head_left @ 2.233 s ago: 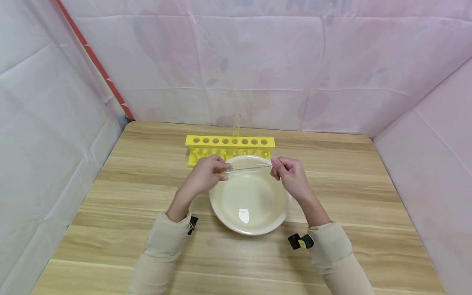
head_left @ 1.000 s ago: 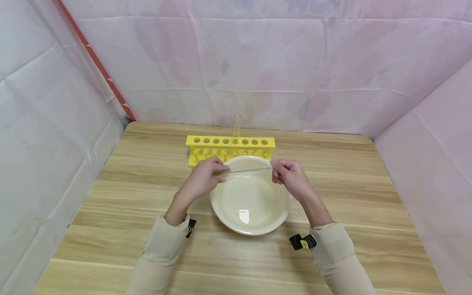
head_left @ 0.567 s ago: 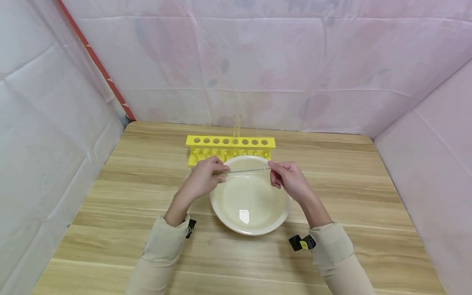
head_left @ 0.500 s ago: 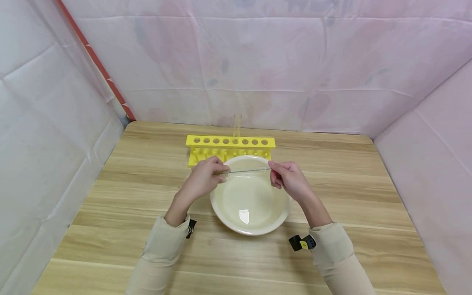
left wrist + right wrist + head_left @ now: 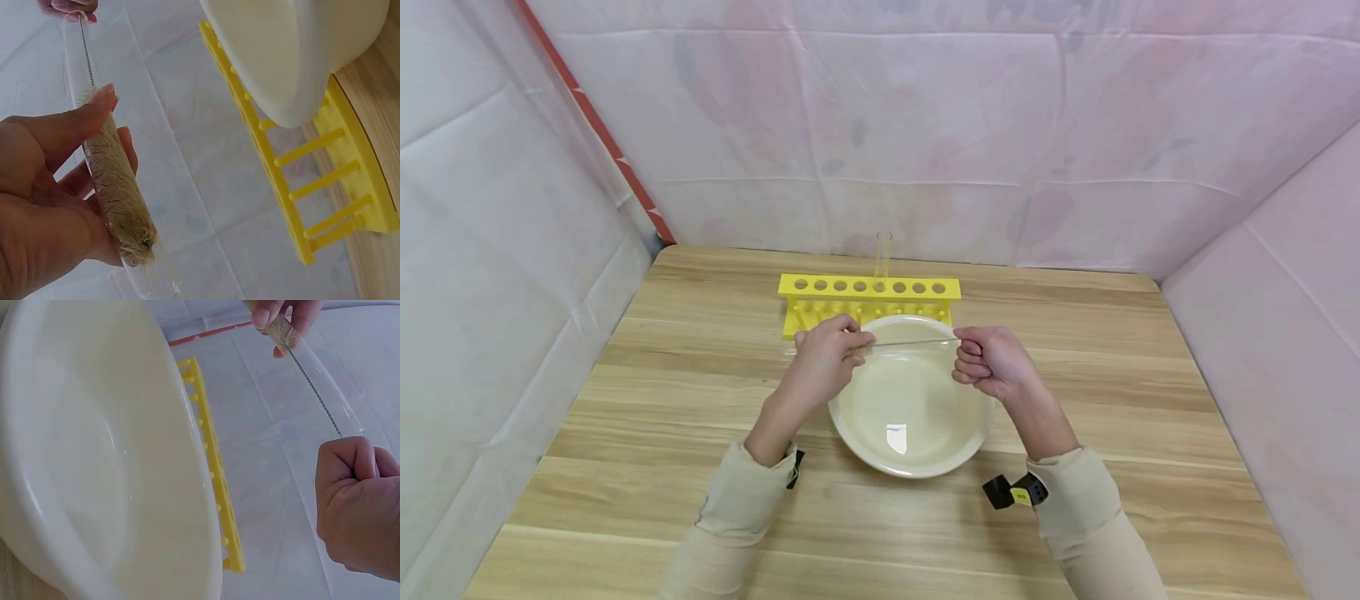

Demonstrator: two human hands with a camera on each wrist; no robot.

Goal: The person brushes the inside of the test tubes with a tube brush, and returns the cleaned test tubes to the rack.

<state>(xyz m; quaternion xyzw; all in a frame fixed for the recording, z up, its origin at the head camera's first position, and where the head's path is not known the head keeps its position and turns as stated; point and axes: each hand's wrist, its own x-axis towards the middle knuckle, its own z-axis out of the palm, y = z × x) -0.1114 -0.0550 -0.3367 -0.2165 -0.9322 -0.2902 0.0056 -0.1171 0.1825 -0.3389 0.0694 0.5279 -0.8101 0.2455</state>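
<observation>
My left hand [image 5: 822, 360] holds a clear glass test tube [image 5: 74, 47] between thumb and fingers, above the far part of a cream basin [image 5: 912, 468]. Inside the tube is a test tube brush [image 5: 115, 181]; its pale bristles lie within the stretch my left hand grips, short of the tube's end. The brush's twisted wire handle [image 5: 317, 394] runs out of the tube's mouth toward the right. My right hand [image 5: 996, 362] pinches that wire close to the mouth, its other fingers curled in, hiding the handle's end.
Just behind the basin stands a yellow test tube rack [image 5: 868, 287], partly hidden by the basin and left hand. Another clear test tube [image 5: 882, 257] is upright in it. Liquid with a bright reflection shows in the basin. Cloth-covered walls [image 5: 925, 125] enclose the wooden table [image 5: 647, 400].
My left hand has shifted slightly right, and a bit of tube now shows left of it. My right hand has turned, its fingers more tightly curled, and moved slightly right.
</observation>
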